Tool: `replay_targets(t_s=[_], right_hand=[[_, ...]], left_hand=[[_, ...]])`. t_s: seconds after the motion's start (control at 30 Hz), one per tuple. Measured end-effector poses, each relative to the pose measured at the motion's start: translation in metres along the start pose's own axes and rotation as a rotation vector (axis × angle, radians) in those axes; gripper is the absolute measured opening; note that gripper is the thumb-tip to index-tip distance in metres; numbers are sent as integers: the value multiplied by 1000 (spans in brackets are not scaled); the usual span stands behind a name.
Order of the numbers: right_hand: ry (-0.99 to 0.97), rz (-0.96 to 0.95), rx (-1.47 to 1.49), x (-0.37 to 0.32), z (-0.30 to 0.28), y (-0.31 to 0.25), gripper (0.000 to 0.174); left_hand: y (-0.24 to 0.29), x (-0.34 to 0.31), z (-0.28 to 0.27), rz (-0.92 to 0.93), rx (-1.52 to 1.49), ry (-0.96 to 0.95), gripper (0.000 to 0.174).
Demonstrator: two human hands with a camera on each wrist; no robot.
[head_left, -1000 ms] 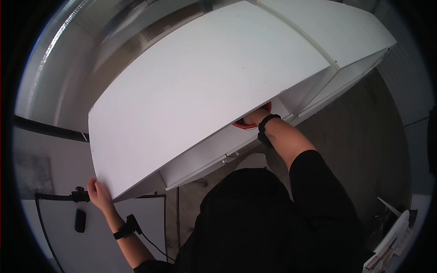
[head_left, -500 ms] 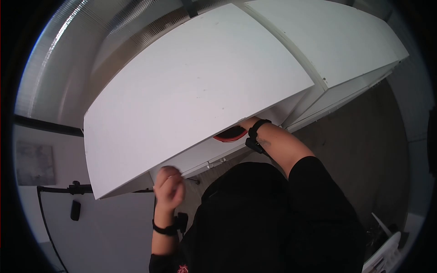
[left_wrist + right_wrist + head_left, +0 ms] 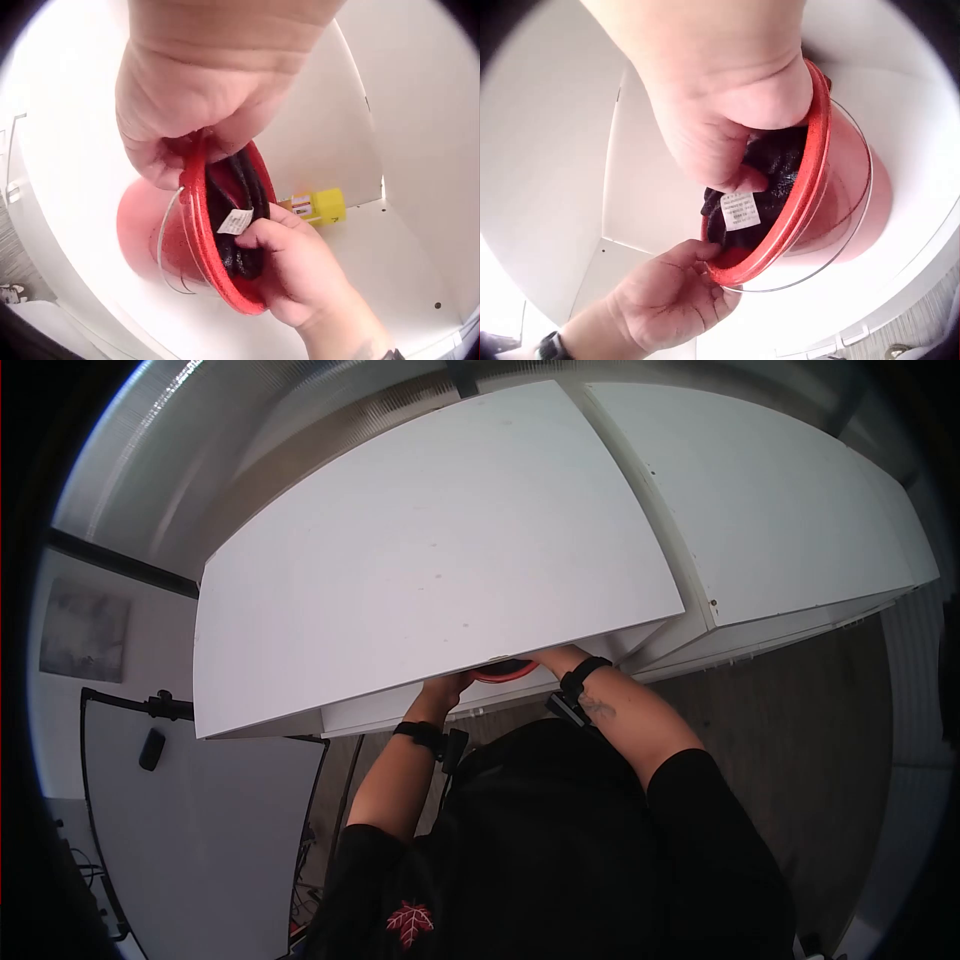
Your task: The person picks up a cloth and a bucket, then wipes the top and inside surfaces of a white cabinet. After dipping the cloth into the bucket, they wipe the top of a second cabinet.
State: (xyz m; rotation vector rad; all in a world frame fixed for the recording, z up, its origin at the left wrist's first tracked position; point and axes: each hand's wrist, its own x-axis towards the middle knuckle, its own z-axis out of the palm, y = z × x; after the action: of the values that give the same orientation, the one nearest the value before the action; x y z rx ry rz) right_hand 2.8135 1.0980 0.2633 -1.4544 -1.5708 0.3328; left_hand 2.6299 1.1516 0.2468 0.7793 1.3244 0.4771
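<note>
A red bucket [image 3: 146,232] with a wire handle lies tilted inside the white cabinet [image 3: 430,560], its mouth facing the wrist cameras. Dark cloth [image 3: 780,161] with a white label [image 3: 740,211] fills the opening. My left hand [image 3: 202,90] grips the rim, thumb inside and fingers outside, as the right wrist view shows. On the opposite side, my right hand [image 3: 720,112] is curled over the rim, its thumb on the cloth beside the label; part of its fingers is hidden. In the head view the cabinet top covers most of the bucket [image 3: 505,672].
A container with a yellow cap [image 3: 328,206] lies behind the bucket in the cabinet. Another white cabinet [image 3: 770,510] adjoins on the right. At the left stands a grey panel in a black frame [image 3: 200,820].
My left hand has left the cabinet's left front corner, swung right and taken hold of the bucket rim. My right hand has stayed at the bucket, while the head view has shifted.
</note>
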Motion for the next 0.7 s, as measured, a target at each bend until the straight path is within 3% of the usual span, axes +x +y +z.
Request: replay_targets(t_s=[0.07,0.27,0.33,0.37,0.43,0.7], right_hand=[[-18,6,2,3,0,-4,33],[-184,125,159,-1,6,-15,31],[-342,289,105,-1,23,-16,32],[-343,286,103,-3,36,-9,32],[-549,344,136,-7,61,7,39],[-432,576,85,-18,88,-28,48]], left_hand=[[-9,13,-10,112,-49,-293,38],[-19,17,-29,125,-56,-288,35],[-17,5,-40,123,-28,-261,29],[-14,0,-46,122,4,-237,24],[-17,1,-64,117,-19,-270,23],[-27,12,-122,151,-60,-414,25]])
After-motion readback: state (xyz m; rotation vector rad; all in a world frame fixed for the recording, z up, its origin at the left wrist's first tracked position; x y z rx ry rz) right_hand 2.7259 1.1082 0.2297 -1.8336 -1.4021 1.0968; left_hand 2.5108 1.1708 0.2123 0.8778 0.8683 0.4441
